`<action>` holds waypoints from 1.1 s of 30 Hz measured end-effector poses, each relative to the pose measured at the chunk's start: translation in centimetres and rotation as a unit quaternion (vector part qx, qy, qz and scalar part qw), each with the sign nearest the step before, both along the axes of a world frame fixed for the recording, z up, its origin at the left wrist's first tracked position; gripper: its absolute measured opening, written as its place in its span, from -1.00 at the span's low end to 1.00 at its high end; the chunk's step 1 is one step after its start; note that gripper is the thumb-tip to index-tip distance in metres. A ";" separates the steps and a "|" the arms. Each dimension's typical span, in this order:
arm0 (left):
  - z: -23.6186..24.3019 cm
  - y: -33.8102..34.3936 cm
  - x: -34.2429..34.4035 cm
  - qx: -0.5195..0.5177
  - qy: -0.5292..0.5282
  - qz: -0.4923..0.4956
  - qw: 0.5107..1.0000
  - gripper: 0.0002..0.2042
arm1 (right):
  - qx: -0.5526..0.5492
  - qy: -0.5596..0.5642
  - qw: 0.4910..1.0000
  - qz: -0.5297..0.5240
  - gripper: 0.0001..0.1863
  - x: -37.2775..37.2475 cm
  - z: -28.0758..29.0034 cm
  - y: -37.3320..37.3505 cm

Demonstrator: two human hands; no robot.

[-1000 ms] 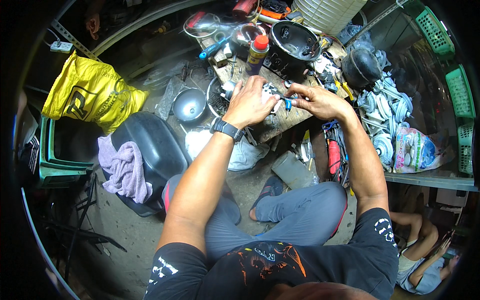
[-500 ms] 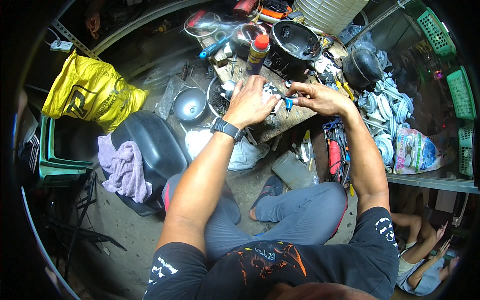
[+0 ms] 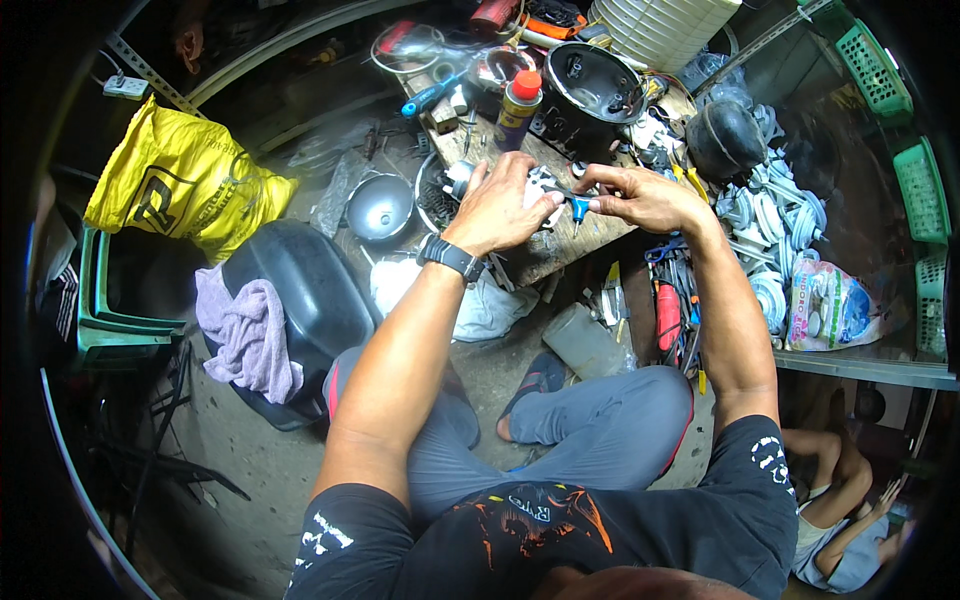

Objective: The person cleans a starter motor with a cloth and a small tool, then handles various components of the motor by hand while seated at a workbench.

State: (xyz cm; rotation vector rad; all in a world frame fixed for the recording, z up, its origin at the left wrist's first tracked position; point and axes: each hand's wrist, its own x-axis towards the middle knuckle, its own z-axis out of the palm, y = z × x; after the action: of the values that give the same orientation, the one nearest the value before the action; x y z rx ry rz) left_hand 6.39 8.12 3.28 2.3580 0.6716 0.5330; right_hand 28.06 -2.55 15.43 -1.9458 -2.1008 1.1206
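My left hand [image 3: 496, 205], with a dark watch on the wrist, is closed around a whitish mechanical part [image 3: 541, 187] over the near edge of the wooden bench [image 3: 570, 250]. Its details are mostly covered by my fingers. Close beside it, my right hand [image 3: 640, 195] pinches a small blue T-shaped tool [image 3: 580, 207] between thumb and fingers, a short tip pointing down. The two hands nearly meet at the part. Just beyond them stands a spray can [image 3: 517, 110] with a red cap.
A black bowl-shaped housing [image 3: 596, 85] lies farther back on the bench. Pale plastic parts [image 3: 765, 215] are heaped at right. A grey metal bowl [image 3: 380, 208], a black case [image 3: 300, 290] with a purple cloth [image 3: 250, 340] and a yellow sack [image 3: 180, 185] are at left.
Almost nothing differs; my hands keep their grips and shift very slightly. At the lower right, another person's hands and arms have moved a little.
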 end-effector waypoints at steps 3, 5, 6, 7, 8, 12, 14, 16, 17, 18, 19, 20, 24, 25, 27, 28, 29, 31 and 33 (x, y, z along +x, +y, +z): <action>0.0 0.0 0.1 0.003 -0.005 -0.007 1.000 -0.33 | 0.079 0.039 0.995 0.040 -0.63 1.1 -2.2 -0.4; 0.0 0.0 0.1 -0.001 -0.001 -0.008 1.000 -0.33 | 0.029 0.005 1.000 0.011 -0.65 0.9 -1.5 -0.4; 0.0 0.1 0.0 -0.005 0.004 -0.006 1.000 -0.32 | 0.003 -0.011 1.000 -0.001 -0.66 0.4 -1.1 -0.2; 0.0 0.1 -0.1 -0.008 0.008 -0.004 1.000 -0.32 | 0.015 0.007 1.000 0.004 -0.66 0.5 -1.6 -0.1; 0.0 0.1 0.0 -0.012 0.008 -0.005 1.000 -0.31 | 0.026 0.021 0.999 0.006 -0.66 0.7 -2.0 -0.2; 0.3 0.0 0.1 -0.014 0.011 -0.011 1.000 -0.31 | 0.049 0.041 0.998 0.016 -0.66 1.3 -2.3 -0.5; 0.5 0.1 -0.1 -0.014 0.014 -0.014 1.000 -0.31 | 0.040 0.041 0.998 0.017 -0.66 1.2 -2.1 -0.6; 0.6 0.1 -0.2 -0.019 0.017 -0.015 1.000 -0.30 | 0.028 0.037 0.999 0.009 -0.66 1.2 -2.3 -0.6; 0.6 0.1 -0.1 -0.024 0.020 -0.015 0.999 -0.30 | 0.023 0.032 0.999 0.003 -0.66 1.1 -2.3 -0.4; 0.6 0.2 -0.1 -0.029 0.023 -0.015 0.999 -0.30 | 0.018 0.027 0.999 -0.002 -0.66 1.0 -2.3 -0.3; 0.6 0.2 0.0 -0.034 0.025 -0.015 0.999 -0.29 | 0.021 0.029 0.999 -0.002 -0.66 1.0 -2.3 -0.3; 0.6 0.2 -0.1 -0.032 0.024 -0.017 0.999 -0.29 | 0.023 0.032 0.999 -0.002 -0.66 0.8 -2.1 -0.3; 0.6 0.2 -0.1 -0.020 0.022 -0.024 0.999 -0.29 | 0.051 0.042 0.997 0.025 -0.65 1.3 -2.3 -0.8; 0.7 0.1 -0.1 -0.017 0.022 -0.026 0.999 -0.28 | 0.048 0.033 0.998 0.021 -0.65 1.5 -2.5 -0.8; 0.5 0.2 -0.1 -0.022 0.027 -0.022 0.999 -0.28 | 0.043 0.016 0.999 0.013 -0.66 1.4 -2.7 -0.4; 0.5 0.2 -0.1 -0.025 0.029 -0.020 0.999 -0.27 | 0.036 0.024 0.999 0.008 -0.66 1.4 -2.7 -0.4; 0.4 0.3 -0.1 -0.025 0.028 -0.023 0.999 -0.27 | 0.029 0.032 0.999 0.005 -0.66 1.1 -2.5 -0.3; 0.2 0.4 -0.2 -0.026 0.024 -0.028 0.999 -0.27 | 0.027 0.041 0.999 0.009 -0.66 0.9 -2.2 -0.3; 0.4 0.3 -0.1 -0.025 0.022 -0.029 0.999 -0.28 | 0.033 0.045 0.998 0.021 -0.67 1.2 -2.2 -0.6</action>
State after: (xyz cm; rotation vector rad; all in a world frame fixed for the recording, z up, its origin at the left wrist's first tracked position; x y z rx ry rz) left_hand 6.26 8.42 3.64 2.3402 0.6277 0.4353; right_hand 29.29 -3.18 13.27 -1.7959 -2.1126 1.1086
